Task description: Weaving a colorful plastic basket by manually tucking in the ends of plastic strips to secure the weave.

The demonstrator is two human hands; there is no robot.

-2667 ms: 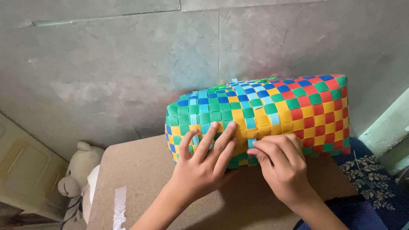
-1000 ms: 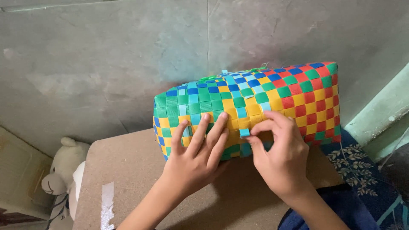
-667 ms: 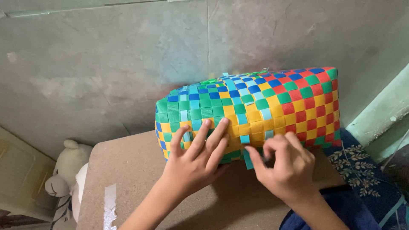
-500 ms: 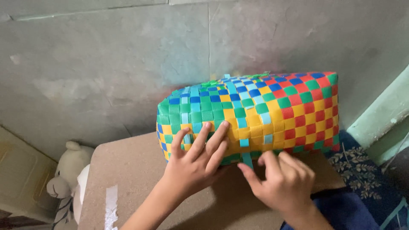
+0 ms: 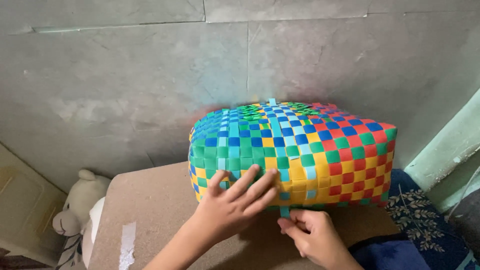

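Observation:
A woven basket (image 5: 320, 150) of green, blue, yellow and red plastic strips lies on its side on a brown board (image 5: 150, 210). My left hand (image 5: 232, 205) presses flat against its near yellow and green face, fingers spread. Just below the basket's lower edge, my right hand (image 5: 310, 235) pinches the end of a light blue strip (image 5: 285, 211) that runs up across the weave.
A grey concrete wall (image 5: 125, 85) stands close behind the basket. A white plush bear (image 5: 77, 217) sits at the board's left edge. Dark blue flowered cloth (image 5: 420, 225) lies to the right, beside a pale green wall edge (image 5: 450, 155).
My right hand has slid down from the basket's face to its lower edge, drawing the light blue strip's end downward. The left hand has stayed pressed in place.

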